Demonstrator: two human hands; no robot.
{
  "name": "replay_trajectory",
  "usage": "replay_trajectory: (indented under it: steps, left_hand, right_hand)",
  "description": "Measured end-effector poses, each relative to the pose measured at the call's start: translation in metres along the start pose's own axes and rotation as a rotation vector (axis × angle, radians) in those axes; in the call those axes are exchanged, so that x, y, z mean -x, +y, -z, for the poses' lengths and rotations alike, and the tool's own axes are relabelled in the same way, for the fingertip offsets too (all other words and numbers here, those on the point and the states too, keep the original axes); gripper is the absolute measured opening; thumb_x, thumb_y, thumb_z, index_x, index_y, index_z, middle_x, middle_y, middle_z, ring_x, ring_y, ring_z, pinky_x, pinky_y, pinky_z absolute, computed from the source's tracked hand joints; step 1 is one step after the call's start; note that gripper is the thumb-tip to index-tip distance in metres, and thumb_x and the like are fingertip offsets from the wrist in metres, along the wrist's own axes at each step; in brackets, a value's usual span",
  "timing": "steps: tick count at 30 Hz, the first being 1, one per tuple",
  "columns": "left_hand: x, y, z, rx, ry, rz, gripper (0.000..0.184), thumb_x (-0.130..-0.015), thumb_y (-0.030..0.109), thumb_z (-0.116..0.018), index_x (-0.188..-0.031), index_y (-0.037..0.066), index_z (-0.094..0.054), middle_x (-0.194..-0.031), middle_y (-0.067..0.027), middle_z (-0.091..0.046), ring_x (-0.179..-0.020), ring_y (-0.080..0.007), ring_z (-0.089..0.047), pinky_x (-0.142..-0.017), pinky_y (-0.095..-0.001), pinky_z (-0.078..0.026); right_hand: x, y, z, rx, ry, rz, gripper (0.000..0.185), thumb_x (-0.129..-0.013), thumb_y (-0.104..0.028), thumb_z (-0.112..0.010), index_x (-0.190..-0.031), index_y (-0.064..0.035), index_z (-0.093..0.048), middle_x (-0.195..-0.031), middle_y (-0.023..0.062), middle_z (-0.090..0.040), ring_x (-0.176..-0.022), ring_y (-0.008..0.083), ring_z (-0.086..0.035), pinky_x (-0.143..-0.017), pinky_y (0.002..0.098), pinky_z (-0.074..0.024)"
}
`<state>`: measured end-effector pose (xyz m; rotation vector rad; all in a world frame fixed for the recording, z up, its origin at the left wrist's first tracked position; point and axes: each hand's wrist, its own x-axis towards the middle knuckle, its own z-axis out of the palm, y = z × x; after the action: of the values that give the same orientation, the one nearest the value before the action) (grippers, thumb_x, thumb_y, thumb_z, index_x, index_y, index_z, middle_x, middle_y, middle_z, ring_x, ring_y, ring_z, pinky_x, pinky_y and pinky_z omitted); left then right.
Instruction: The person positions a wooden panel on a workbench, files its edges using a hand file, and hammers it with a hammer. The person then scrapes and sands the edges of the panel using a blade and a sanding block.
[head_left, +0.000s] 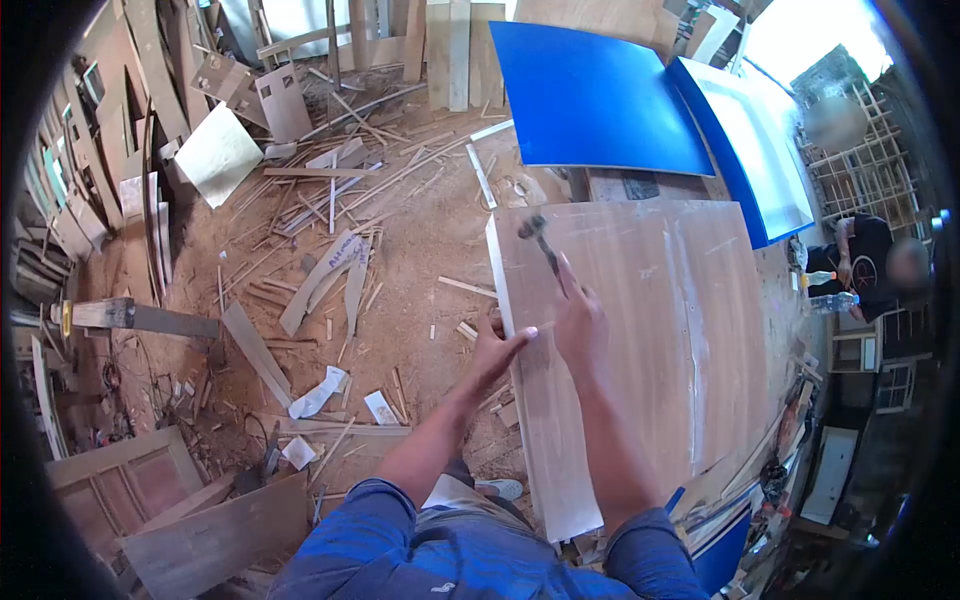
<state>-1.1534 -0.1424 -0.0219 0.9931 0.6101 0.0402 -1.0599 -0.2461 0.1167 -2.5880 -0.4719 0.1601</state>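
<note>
My right hand point(580, 322) is wrapped round the handle of a hammer point(540, 245), whose dark head is over the upper left part of a large wooden panel point(620, 300). A pale strip point(499, 275) runs along the panel's left edge. At that edge, below and left of the hammer, my left hand point(495, 352) has its thumb over the top face and its fingers at the side. Whether those fingers hold anything small is hidden.
Beyond the panel lies a blue sheet point(600, 100), with a blue-edged white panel point(750, 150) beside it. Wood scraps point(330, 280) litter the floor at left. A person point(865, 265) sits at the far right near bottles point(833, 301). An old door point(130, 480) lies lower left.
</note>
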Motion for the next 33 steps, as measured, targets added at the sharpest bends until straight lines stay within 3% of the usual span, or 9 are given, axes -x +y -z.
replay_trajectory:
  steps: [3,8,11,14,16,18,22,28,33]
  left_hand:
    - [-0.043,0.029,0.002,-0.073,0.15,0.064,0.113,-0.087,0.033,-0.087,-0.162,-0.01,-0.013,-0.131,-0.024,-0.065,-0.122,-0.0275,-0.065,-0.102,-0.0384,-0.054]
    - [-0.152,0.062,0.018,-0.162,0.331,-0.167,0.089,-0.091,0.049,-0.08,-0.148,-0.01,-0.045,-0.123,-0.019,-0.068,-0.114,-0.0247,-0.066,-0.098,-0.0388,-0.053]
    - [-0.207,0.042,0.038,-0.157,0.209,-0.203,0.069,-0.095,0.045,-0.076,-0.138,-0.006,-0.056,-0.117,-0.0151,-0.071,-0.104,-0.0219,-0.069,-0.09,-0.0367,-0.055]
    - [-0.18,0.059,0.026,0.013,0.033,-0.243,0.051,-0.099,0.042,-0.07,-0.127,0.0,-0.064,-0.109,-0.0105,-0.073,-0.094,-0.0194,-0.071,-0.082,-0.0348,-0.056]
    - [-0.168,0.067,0.025,0.031,0.039,-0.204,0.041,-0.101,0.041,-0.068,-0.12,0.004,-0.067,-0.103,-0.0073,-0.074,-0.088,-0.0173,-0.071,-0.078,-0.0335,-0.057]
    - [-0.144,0.078,0.011,0.008,0.118,-0.151,0.041,-0.1,0.043,-0.068,-0.12,0.007,-0.067,-0.105,-0.0061,-0.074,-0.088,-0.0176,-0.071,-0.076,-0.0332,-0.056]
    - [-0.154,0.084,0.014,-0.036,0.174,-0.078,0.047,-0.098,0.052,-0.068,-0.123,0.013,-0.067,-0.109,-0.0044,-0.073,-0.09,-0.0169,-0.068,-0.075,-0.0333,-0.053]
    - [-0.188,0.094,0.052,-0.152,-0.063,0.1,0.057,-0.095,0.062,-0.065,-0.127,0.015,-0.066,-0.11,-0.0029,-0.071,-0.098,-0.0163,-0.064,-0.083,-0.034,-0.05]
    - [-0.227,0.102,0.097,-0.109,-0.348,0.219,0.073,-0.092,0.054,-0.071,-0.148,0.01,-0.054,-0.13,-0.0044,-0.065,-0.112,-0.0182,-0.062,-0.091,-0.0356,-0.05]
  right_hand:
    - [0.047,0.035,0.014,-0.202,0.13,-0.021,0.059,-0.102,-0.005,-0.059,-0.159,-0.0186,-0.051,-0.121,0.0225,-0.073,-0.106,0.0365,-0.071,-0.095,0.0416,-0.055]
    - [0.121,0.121,0.01,-0.23,0.345,-0.003,0.057,-0.101,-0.004,-0.061,-0.157,-0.0083,-0.052,-0.131,0.0229,-0.071,-0.111,0.0284,-0.073,-0.096,0.0368,-0.0545]
    - [0.147,0.135,0.02,-0.189,0.393,-0.075,0.058,-0.101,-0.005,-0.064,-0.158,-0.0104,-0.051,-0.121,0.0237,-0.073,-0.097,0.0287,-0.073,-0.088,0.0364,-0.0555]
    - [0.157,0.14,0.029,-0.247,0.317,-0.249,0.056,-0.102,-0.006,-0.062,-0.157,-0.01,-0.052,-0.116,0.0235,-0.074,-0.092,0.033,-0.074,-0.082,0.0417,-0.0568]
    - [0.158,0.145,0.03,-0.23,0.34,-0.26,0.058,-0.101,-0.008,-0.065,-0.157,-0.0115,-0.052,-0.099,0.0226,-0.072,-0.078,0.029,-0.069,-0.074,0.0408,-0.0546]
    - [0.155,0.151,0.027,-0.252,0.414,-0.204,0.058,-0.101,-0.01,-0.067,-0.157,-0.0115,-0.052,-0.087,0.0211,-0.069,-0.071,0.0285,-0.067,-0.069,0.0399,-0.0527]
    - [0.153,0.161,0.025,-0.278,0.446,-0.189,0.057,-0.101,-0.01,-0.067,-0.156,-0.0106,-0.053,-0.092,0.0226,-0.071,-0.073,0.0311,-0.068,-0.072,0.0405,-0.0539]
    - [0.146,0.152,0.03,-0.226,0.429,-0.278,0.056,-0.099,-0.01,-0.069,-0.153,-0.0101,-0.056,-0.094,0.02,-0.073,-0.077,0.0325,-0.071,-0.074,0.0409,-0.056]
    - [0.108,0.141,0.019,-0.134,0.461,-0.378,0.058,-0.098,-0.012,-0.071,-0.154,-0.0158,-0.057,-0.091,0.0177,-0.072,-0.073,0.0299,-0.07,-0.069,0.0416,-0.0555]
